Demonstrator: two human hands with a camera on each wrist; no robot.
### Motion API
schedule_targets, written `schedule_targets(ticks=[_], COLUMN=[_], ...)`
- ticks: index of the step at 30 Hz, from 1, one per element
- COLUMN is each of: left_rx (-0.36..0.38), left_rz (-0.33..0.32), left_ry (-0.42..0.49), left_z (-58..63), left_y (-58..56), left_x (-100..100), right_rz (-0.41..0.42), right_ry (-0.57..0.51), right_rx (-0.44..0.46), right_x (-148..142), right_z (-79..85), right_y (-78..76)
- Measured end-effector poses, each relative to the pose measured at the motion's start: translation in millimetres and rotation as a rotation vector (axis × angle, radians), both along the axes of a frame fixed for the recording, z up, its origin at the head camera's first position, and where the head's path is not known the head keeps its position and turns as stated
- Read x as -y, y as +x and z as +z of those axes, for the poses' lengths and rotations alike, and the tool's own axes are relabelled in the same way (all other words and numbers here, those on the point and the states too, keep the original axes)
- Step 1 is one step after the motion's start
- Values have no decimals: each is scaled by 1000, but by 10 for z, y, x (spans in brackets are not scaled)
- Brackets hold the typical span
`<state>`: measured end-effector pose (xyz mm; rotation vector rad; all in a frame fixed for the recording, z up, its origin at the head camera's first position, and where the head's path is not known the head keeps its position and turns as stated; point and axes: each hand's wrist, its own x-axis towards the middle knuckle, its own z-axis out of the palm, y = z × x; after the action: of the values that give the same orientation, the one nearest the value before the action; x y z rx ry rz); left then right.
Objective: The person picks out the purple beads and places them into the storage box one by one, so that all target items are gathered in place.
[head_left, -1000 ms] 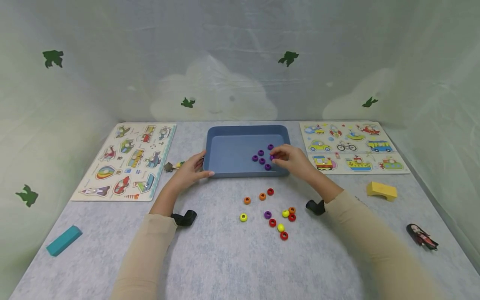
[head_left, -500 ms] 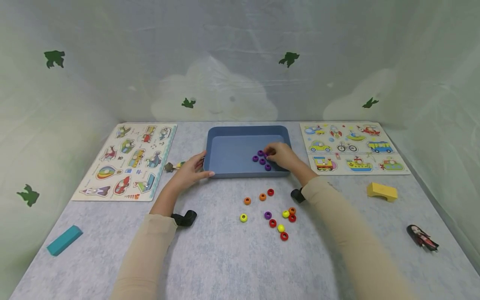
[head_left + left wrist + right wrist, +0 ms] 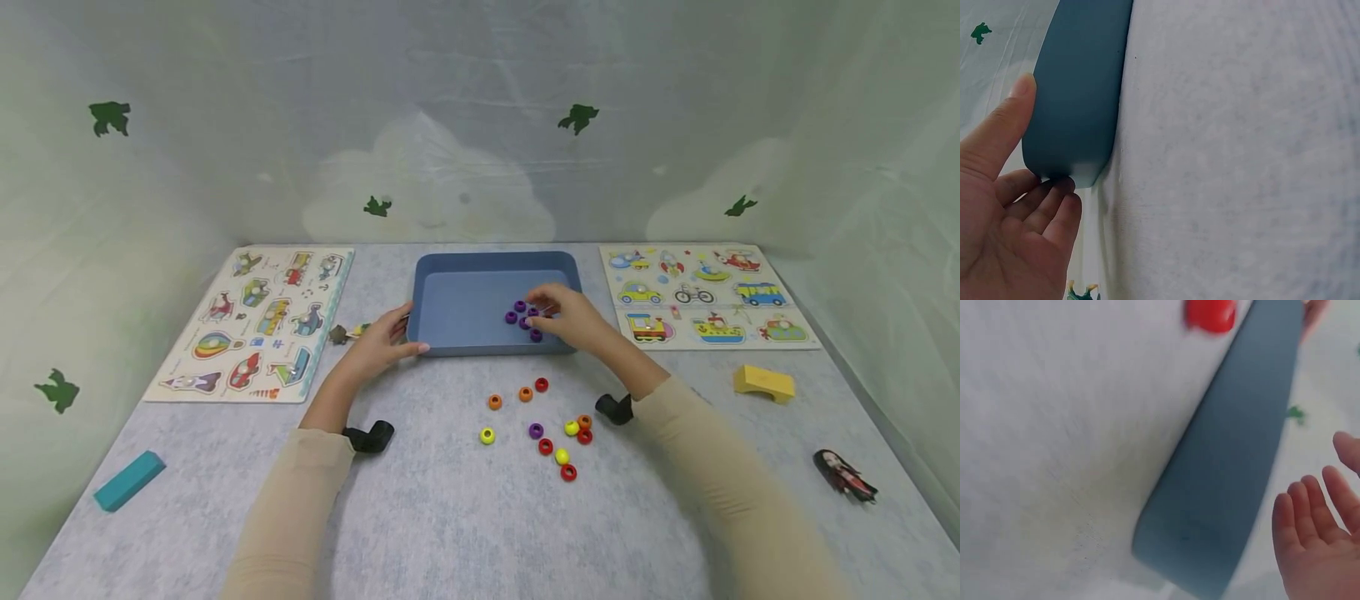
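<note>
A blue-grey tray (image 3: 450, 351) lies at the middle back of the table. My left hand (image 3: 380, 343) holds its near left corner. In the left wrist view, the thumb lies along the tray wall (image 3: 1082, 94) and curled fingers touch its end. Inside the tray's right half, several purple beads (image 3: 511, 317) sit close together. My right hand (image 3: 572, 319) is over them, fingers apart and relaxed, with no bead seen between them; in the right wrist view its fingers (image 3: 1307, 512) are spread beyond the tray wall. Its fingertips partly hide some beads in the head view.
Nearer lie loose red (image 3: 568, 472), orange (image 3: 495, 402) and yellow beads (image 3: 487, 436) and one purple bead (image 3: 536, 431). Puzzle boards stand left (image 3: 247, 325) and right (image 3: 701, 296). A teal block (image 3: 130, 481), yellow block (image 3: 763, 382) and small doll figure (image 3: 845, 477) lie towards the sides.
My right hand brought a purple bead left to the others in the tray, let it go, and spread its fingers, drawing back slightly. My left hand has stayed at the tray corner.
</note>
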<state>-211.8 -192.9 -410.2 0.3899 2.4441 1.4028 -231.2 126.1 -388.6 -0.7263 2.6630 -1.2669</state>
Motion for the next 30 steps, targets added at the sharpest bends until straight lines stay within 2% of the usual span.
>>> schedule_targets(ticks=[3, 7, 11, 14, 18, 26, 30], left_rx=[16, 26, 19, 16, 17, 27, 24], left_rz=[11, 17, 3, 0, 9, 23, 27], left_ry=[14, 26, 20, 18, 20, 27, 25], left_z=[74, 193, 259, 270, 265, 269, 266], left_y=[36, 104, 143, 149, 145, 151, 154], left_x=[-27, -70, -94, -100, -103, -120, -120], right_rz=[77, 168, 239, 284, 315, 365, 349], right_ry=[-31, -43, -13, 14, 33, 72, 98], right_rx=[-1, 35, 119, 201, 257, 191, 174], right_x=[-48, -107, -150, -177, -201, -150, -125], right_z=[29, -13, -119, -204, -292, -394, -376], right_y=[215, 501, 734, 854, 943, 981, 987])
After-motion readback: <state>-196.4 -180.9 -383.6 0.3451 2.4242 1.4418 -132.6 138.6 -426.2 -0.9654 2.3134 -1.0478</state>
